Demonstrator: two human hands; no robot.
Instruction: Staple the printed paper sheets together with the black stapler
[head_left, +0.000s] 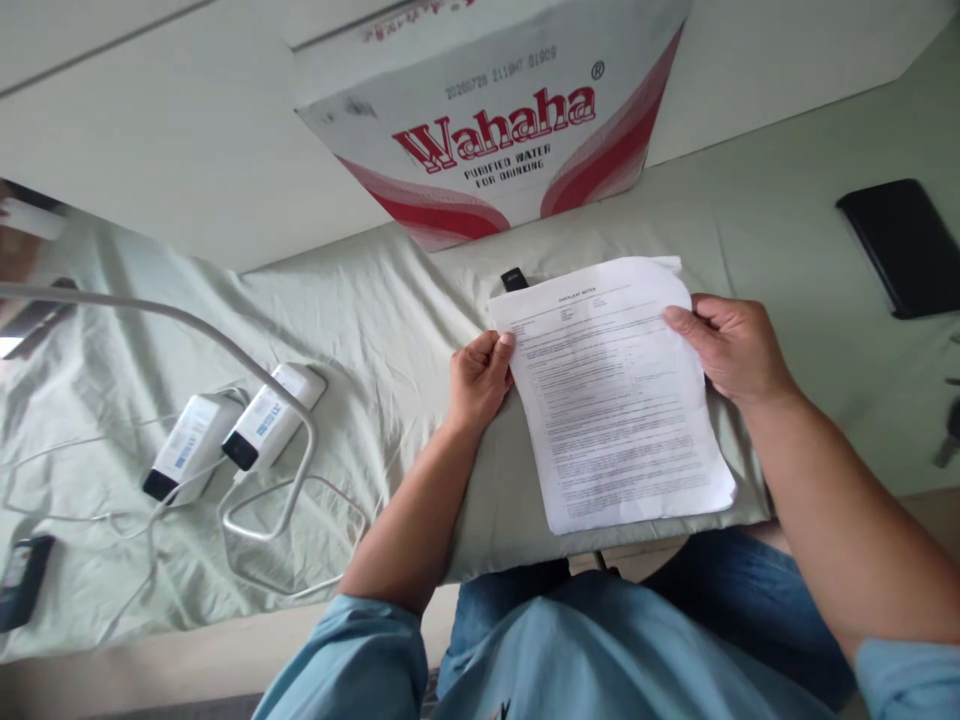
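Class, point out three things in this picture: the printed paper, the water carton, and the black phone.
printed paper [611,400], head view, middle of the printed sheet.
water carton [495,130], head view, on the red lettering of its front face.
black phone [904,245], head view, middle of its dark surface.

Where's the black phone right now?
In the head view, the black phone lies on the sheet at far right, beyond the right hand, which holds the paper.

Both forearms reach forward, sleeves pushed up. The left hand [480,380] pinches the printed sheet [615,400] at its left edge; the right hand [731,345] grips its upper right corner, thumb on top.
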